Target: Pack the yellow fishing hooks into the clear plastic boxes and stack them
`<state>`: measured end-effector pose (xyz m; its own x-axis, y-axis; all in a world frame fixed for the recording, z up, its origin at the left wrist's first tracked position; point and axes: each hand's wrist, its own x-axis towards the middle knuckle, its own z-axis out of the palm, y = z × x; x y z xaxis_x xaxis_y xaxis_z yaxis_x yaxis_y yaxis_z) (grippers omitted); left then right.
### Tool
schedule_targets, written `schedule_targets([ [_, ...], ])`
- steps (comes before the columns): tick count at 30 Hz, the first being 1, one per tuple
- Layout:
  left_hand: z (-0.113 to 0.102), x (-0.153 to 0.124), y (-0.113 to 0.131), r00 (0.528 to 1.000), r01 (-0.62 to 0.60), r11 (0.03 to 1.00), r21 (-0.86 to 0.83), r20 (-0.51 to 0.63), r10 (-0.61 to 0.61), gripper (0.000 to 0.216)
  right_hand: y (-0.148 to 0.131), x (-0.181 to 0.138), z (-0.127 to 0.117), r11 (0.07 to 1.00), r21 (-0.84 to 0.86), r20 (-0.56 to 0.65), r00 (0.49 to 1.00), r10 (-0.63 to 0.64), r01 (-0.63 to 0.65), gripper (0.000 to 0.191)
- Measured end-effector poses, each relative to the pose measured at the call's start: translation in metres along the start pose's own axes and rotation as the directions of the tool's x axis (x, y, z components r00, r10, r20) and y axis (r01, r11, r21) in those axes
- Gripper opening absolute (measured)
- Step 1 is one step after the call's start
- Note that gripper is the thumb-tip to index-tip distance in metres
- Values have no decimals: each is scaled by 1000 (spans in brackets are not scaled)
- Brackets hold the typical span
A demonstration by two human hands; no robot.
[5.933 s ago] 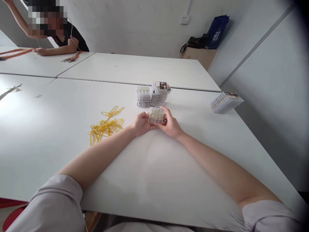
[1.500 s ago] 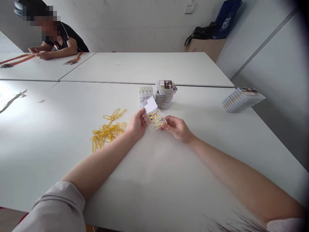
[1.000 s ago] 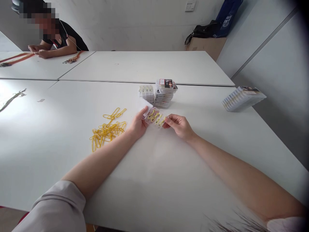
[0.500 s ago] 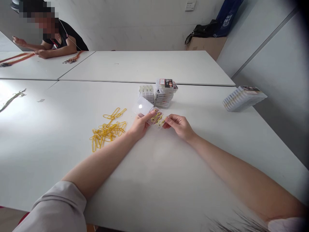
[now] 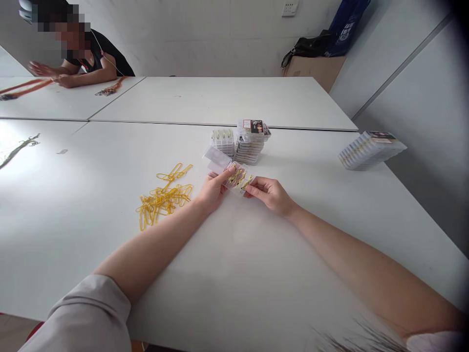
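A clear plastic compartment case is held above the table with its transparent lid swung open to the far left. Small yellow pieces with dark spots lie in its compartments; their exact kind is too small to make out. My left hand grips the case's left side, thumb over the top. At the right end, my right hand is closed on the case, its thumb by the rightmost yellow piece. A loose heap of yellow loops lies left of my left hand.
Stacked clear cases stand beyond my hands, beside a shorter stack. Another leaning stack is near the right table edge. Across the tables a person handles orange cords. A thin strand bundle lies far left.
The open lid has tilted to a steeper angle. My right hand has shifted slightly left against the case. The person across has moved a raised hand down and inward.
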<state>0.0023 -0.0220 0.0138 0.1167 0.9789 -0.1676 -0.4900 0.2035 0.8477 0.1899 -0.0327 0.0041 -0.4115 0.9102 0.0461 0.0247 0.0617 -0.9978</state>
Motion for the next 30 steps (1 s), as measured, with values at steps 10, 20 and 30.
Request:
schedule_targets([
  [10,1,0,1,1000,-5,1000,0,-8,5,34,5,0,-1,999,-36,2,1000,3,-3,30],
  [20,1,-2,-2,995,-11,997,71,98,4,35,4,1,0,999,-37,-14,1000,-4,4,33],
  [30,0,0,-1,996,34,999,20,86,-35,38,5,0,-1,999,-40,-16,1000,6,-7,37],
])
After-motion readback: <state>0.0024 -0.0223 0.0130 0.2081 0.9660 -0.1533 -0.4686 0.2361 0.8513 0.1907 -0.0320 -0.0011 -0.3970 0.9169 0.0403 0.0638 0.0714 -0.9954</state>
